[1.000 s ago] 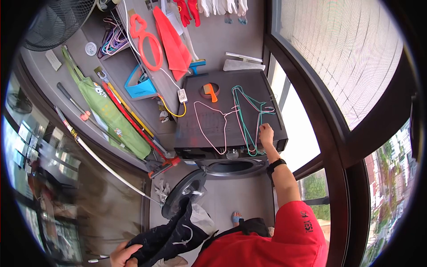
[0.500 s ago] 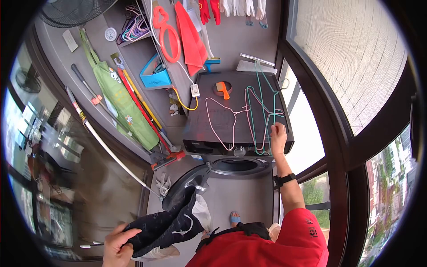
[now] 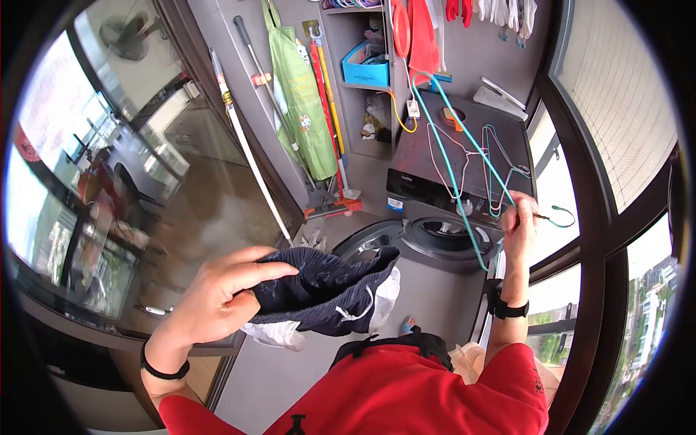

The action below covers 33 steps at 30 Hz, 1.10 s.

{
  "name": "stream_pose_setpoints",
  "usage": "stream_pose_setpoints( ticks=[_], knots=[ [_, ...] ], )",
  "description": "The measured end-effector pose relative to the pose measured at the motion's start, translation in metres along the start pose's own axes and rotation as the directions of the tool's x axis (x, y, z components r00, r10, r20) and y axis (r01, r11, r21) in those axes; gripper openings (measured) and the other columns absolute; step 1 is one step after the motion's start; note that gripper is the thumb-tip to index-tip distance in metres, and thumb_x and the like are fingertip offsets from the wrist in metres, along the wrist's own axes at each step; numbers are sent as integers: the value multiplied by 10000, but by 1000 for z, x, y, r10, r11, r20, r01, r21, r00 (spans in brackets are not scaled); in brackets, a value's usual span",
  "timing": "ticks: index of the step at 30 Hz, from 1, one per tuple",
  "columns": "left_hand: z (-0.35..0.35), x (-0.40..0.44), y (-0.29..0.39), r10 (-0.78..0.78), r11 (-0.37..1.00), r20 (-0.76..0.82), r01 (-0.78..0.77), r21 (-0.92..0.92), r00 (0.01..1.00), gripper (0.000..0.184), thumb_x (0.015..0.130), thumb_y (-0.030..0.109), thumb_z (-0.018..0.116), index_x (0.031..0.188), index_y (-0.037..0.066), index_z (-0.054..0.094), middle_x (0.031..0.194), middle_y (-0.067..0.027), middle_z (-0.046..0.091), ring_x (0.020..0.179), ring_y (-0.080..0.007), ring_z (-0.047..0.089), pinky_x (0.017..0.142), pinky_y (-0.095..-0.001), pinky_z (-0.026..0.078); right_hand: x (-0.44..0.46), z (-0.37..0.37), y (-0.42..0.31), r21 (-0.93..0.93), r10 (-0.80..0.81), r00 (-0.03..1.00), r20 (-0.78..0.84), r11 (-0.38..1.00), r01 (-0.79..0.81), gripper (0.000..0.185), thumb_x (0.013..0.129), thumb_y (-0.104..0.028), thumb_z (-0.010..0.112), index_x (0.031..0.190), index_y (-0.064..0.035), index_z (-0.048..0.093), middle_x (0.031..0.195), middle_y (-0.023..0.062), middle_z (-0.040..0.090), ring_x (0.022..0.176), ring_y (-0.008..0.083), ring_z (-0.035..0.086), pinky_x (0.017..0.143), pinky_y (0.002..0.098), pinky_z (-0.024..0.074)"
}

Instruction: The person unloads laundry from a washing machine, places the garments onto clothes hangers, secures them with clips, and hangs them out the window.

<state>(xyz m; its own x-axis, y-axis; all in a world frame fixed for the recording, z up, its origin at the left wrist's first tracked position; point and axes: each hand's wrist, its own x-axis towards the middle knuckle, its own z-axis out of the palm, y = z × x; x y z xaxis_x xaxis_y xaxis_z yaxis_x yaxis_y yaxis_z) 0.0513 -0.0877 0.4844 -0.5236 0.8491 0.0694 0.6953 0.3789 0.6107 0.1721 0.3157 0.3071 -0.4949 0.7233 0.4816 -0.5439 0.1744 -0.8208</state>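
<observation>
Dark navy shorts (image 3: pixel 326 286) with a white drawstring hang from my left hand (image 3: pixel 225 290), whose fingers and thumb pinch the waistband at its left side. White cloth (image 3: pixel 275 335) shows beneath them. In my right hand (image 3: pixel 520 217), closed near the hook, is a teal hanger (image 3: pixel 453 174) that reaches up and left in front of the washing machine (image 3: pixel 428 190). A pink hanger (image 3: pixel 433 148) and other hangers lie on the machine top, beside an orange brush (image 3: pixel 454 119). The machine's round door (image 3: pixel 370 239) stands open.
Left of the machine, a green apron (image 3: pixel 301 94), a white pole (image 3: pixel 254 156) and brooms (image 3: pixel 335 206) line the wall. A blue basket (image 3: pixel 366 72) sits on a shelf. Gloves (image 3: pixel 500 14) hang at the top. Windows (image 3: pixel 623 94) are on the right.
My right hand has lifted the teal hanger off the machine top. My left hand has raised the shorts higher and toward the middle. The view has turned to the left.
</observation>
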Motion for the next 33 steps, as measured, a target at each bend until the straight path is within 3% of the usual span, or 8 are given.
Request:
stream_pose_setpoints(
  ticks=[4, 7, 10, 14, 18, 20, 21, 33],
  knots=[
    [-6, -20, -2, -29, 1000, 21, 29, 11, 999, 544, 574, -95, 387, 1040, 44, 629, 1045, -122, 585, 738, -156, 547, 560, -230, 374, -20, 54, -46, 924, -214, 964, 155, 376, -65, 314, 969, -285, 410, 911, 6, 513, 500, -32, 310, 364, 42, 251, 338, 200, 195],
    [-13, -32, -6, -10, 996, 103, 1, 90, 995, 575, 639, -69, 408, 1157, 114, 579, 1173, -138, 549, 761, -255, 570, 641, -307, 438, -34, 102, -76, 982, -283, 940, 188, 29, -188, 331, 960, -291, 433, 906, 27, 510, 499, -22, 342, 360, 40, 275, 333, 201, 196],
    [-11, -41, -15, 103, 994, 47, -105, 42, 994, 553, 587, -93, 383, 1071, 41, 613, 1068, -140, 582, 816, -166, 568, 618, -232, 395, -50, 146, -84, 952, -313, 928, 202, -162, -261, 358, 959, -306, 430, 891, 34, 516, 494, -23, 338, 357, 44, 270, 328, 202, 189],
    [-31, -67, -7, 21, 1000, -8, -21, -12, 1000, 550, 572, -97, 374, 1053, 14, 615, 1072, -140, 584, 899, -197, 568, 687, -225, 400, -84, 200, -65, 954, -211, 939, 271, -72, -291, 326, 967, -303, 407, 895, -8, 527, 483, -22, 318, 345, 51, 243, 322, 204, 189],
    [-76, -103, -11, 6, 996, -254, -28, -82, 967, 583, 551, -95, 373, 1078, -9, 606, 1068, -72, 582, 966, -144, 549, 817, -207, 404, -116, 212, -33, 815, -9, 926, 377, 478, -327, 223, 922, -260, 508, 847, -50, 517, 457, -10, 330, 334, 76, 252, 327, 224, 183],
    [-95, -123, -27, -230, 940, -339, 118, -319, 912, 635, 542, -91, 381, 1138, 7, 577, 1052, -45, 574, 931, -103, 540, 831, -206, 414, -110, 201, -38, 752, -18, 926, 376, 590, -294, 210, 911, -236, 530, 845, -37, 514, 459, 9, 370, 330, 82, 264, 327, 228, 196],
    [-98, -132, -34, -225, 944, -404, 95, -316, 887, 641, 594, -109, 390, 1190, 52, 562, 1041, -14, 553, 718, -53, 479, 694, -183, 418, -105, 196, -43, 706, -71, 917, 392, 662, -250, 202, 906, -212, 539, 840, -24, 510, 457, 24, 393, 324, 81, 271, 325, 227, 212],
    [-83, -152, -65, -448, 870, -443, 263, -418, 777, 200, 746, -2, 539, 901, -33, 662, 793, -35, 639, 740, -86, 577, 705, -213, 447, -102, 214, -71, 640, -111, 796, 595, 664, -386, 215, 902, -190, 542, 795, -10, 494, 422, 15, 374, 312, 80, 295, 322, 239, 221]
  ],
)
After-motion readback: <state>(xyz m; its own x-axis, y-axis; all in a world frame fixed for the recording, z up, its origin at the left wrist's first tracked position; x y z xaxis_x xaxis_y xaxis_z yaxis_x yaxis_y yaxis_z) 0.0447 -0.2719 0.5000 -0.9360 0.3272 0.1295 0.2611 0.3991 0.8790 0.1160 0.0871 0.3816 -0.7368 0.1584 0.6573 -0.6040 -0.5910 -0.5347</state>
